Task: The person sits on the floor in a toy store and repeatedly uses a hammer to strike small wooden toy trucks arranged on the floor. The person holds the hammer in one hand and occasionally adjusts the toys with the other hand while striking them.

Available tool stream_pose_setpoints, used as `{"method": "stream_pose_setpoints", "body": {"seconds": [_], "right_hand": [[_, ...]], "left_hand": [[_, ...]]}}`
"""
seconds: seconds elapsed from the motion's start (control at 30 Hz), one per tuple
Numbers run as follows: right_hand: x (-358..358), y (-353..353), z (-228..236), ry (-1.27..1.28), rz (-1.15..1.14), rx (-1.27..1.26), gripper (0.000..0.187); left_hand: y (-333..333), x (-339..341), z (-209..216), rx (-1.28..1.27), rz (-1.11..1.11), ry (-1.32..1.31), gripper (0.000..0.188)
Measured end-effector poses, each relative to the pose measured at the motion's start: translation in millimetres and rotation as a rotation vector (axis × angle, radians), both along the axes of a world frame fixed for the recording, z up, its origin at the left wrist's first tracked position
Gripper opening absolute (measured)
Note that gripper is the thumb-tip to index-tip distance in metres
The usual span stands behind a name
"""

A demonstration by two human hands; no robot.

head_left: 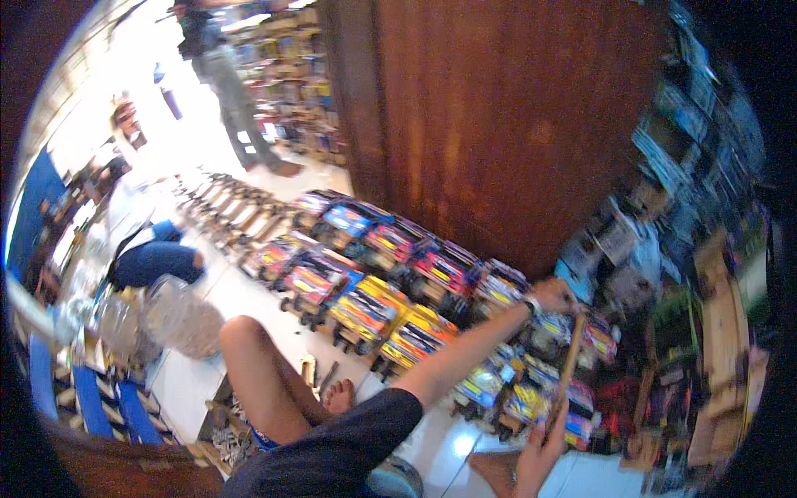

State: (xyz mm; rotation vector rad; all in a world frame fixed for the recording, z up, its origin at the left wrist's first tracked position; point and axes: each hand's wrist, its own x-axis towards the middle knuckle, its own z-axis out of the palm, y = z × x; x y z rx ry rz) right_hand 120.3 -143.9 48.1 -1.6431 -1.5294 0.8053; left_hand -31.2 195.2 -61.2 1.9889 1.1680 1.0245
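A narrow wooden strip (568, 365) slants between my two hands at the right. My right hand (541, 452) is closed round its lower end. My left hand (551, 295), with a band on the wrist, reaches across to the strip's upper end, its fingers closed there but blurred. Under and beside my left forearm stand rows of colourful toy trucks (365, 311) with dark wheels, on pale floor tiles. A blue-and-yellow toy truck (531, 398) is close to the strip's left side.
A large brown wooden panel (498, 124) rises behind the trucks. Bare wooden truck frames (228, 203) line the floor farther left. Stacked goods (664, 207) crowd the right. One person (228, 83) stands at the back; another (141, 232) sits left, near clear plastic bags (178, 319).
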Motion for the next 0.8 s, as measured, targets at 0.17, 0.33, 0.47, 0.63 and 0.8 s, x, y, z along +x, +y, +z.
{"method": "stream_pose_setpoints", "body": {"seconds": [0.17, 0.33, 0.47, 0.63, 0.8], "right_hand": [[-5.2, -7.0, 11.6, -0.112, -0.030, 0.106, 0.061], [-7.5, -6.9, 14.1, -0.142, -0.095, -0.015, 0.065], [-4.6, 1.2, 6.2, -0.301, -0.068, 0.025, 0.067], [-7.9, 1.5, -2.3, -0.246, -0.050, 0.107, 0.068], [-8.0, 2.6, -3.7, -0.252, -0.042, 0.113, 0.068]], "left_hand": [[4.6, -8.1, 3.2, 0.048, -0.089, -0.006, 0.027], [-9.5, -12.5, 29.1, -0.174, -0.145, -0.025, 0.019], [-14.8, -10.3, 37.0, -0.155, -0.094, -0.004, 0.019], [-4.6, -10.0, 23.6, -0.188, -0.113, -0.039, 0.019], [5.3, -10.3, 15.0, -0.248, -0.149, -0.094, 0.019]]}}
